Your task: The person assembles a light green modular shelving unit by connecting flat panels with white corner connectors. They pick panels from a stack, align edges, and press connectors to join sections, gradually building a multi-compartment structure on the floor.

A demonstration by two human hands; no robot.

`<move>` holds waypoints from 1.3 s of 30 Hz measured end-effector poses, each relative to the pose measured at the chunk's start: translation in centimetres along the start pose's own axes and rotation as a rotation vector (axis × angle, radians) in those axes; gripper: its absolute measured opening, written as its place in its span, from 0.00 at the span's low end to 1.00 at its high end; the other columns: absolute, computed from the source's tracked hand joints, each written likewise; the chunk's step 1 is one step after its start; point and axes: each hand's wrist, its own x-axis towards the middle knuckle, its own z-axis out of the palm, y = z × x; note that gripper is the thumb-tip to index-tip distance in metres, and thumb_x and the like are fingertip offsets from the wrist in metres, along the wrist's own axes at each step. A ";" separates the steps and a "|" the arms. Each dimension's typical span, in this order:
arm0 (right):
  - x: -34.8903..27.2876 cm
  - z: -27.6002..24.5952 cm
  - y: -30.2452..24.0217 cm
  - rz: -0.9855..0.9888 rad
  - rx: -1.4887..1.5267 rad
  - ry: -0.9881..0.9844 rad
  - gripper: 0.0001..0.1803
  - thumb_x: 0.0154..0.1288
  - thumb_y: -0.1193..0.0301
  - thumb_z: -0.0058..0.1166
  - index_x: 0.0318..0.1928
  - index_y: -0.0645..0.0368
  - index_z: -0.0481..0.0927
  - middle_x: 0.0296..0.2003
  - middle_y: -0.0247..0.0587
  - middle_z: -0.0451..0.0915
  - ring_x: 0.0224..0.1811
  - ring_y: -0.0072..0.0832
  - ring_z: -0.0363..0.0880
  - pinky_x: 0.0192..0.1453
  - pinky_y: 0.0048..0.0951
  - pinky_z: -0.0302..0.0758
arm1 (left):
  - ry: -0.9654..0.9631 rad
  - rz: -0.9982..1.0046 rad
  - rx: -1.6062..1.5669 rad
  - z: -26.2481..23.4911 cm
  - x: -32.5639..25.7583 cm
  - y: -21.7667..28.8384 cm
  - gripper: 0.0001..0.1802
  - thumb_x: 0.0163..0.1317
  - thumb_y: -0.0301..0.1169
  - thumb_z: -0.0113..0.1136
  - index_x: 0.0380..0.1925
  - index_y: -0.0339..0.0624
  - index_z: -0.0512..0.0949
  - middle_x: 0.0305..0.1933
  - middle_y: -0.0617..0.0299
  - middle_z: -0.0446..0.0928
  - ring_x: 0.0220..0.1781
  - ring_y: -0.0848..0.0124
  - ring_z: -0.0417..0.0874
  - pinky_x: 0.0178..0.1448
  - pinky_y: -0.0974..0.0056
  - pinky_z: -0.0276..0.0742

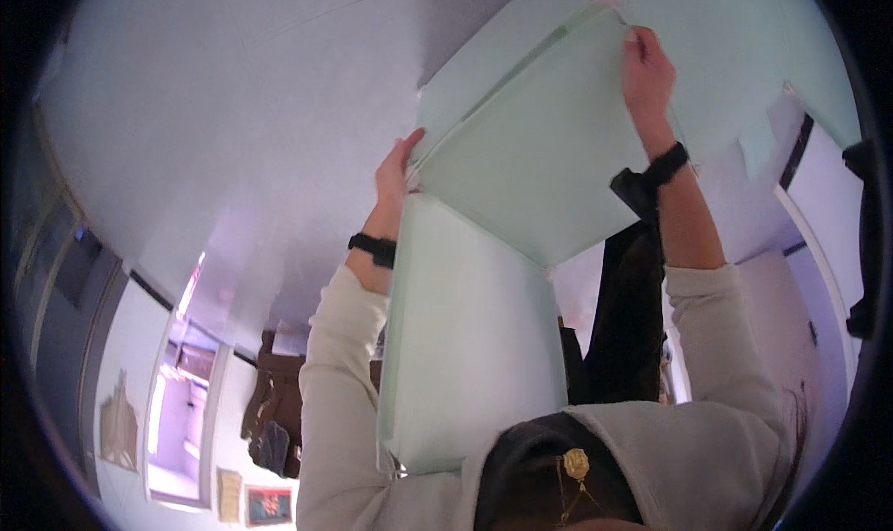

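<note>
Pale green flat panels, joined along folded edges, stretch up in front of me. My left hand is closed round the left corner, where the upper panel meets the lower panel. The lower panel hangs down toward my chest. Higher and to the right, my right hand pinches the upper panel's edge near its far corner. Another pale green panel lies beyond that edge, and more of the same colour spreads behind my right hand. Some of my left fingers are hidden behind the panel.
A pale lilac-grey surface fills the upper left. Dark brown furniture stands at lower left, beside a bright doorway and small framed pictures. A black shape shows behind the panels. Black bands sit on my wrists.
</note>
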 end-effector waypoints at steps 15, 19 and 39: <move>-1.6 -3.4 2.6 0.075 0.269 -0.123 0.13 0.67 0.62 0.43 0.43 0.57 0.76 0.36 0.47 0.80 0.38 0.49 0.78 0.39 0.44 0.74 | 0.199 -0.208 1.166 5.9 -15.1 17.3 0.23 0.67 0.47 0.45 0.56 0.48 0.69 0.56 0.64 0.72 0.58 0.71 0.71 0.62 0.61 0.62; -2.6 -5.4 4.8 0.106 0.125 -0.269 0.14 0.67 0.62 0.43 0.45 0.57 0.75 0.36 0.46 0.80 0.38 0.47 0.78 0.40 0.43 0.74 | 0.155 -0.140 1.566 14.3 -18.2 23.2 0.23 0.66 0.47 0.46 0.55 0.47 0.71 0.49 0.66 0.76 0.50 0.73 0.75 0.54 0.64 0.68; -7.1 -3.1 7.9 -0.011 0.328 -0.123 0.10 0.56 0.78 0.51 0.40 0.56 0.76 0.27 0.40 0.74 0.31 0.38 0.76 0.31 0.37 0.74 | 0.069 0.396 1.899 31.9 4.7 7.6 0.14 0.63 0.34 0.46 0.36 0.38 0.79 0.34 0.45 0.79 0.38 0.50 0.79 0.42 0.55 0.73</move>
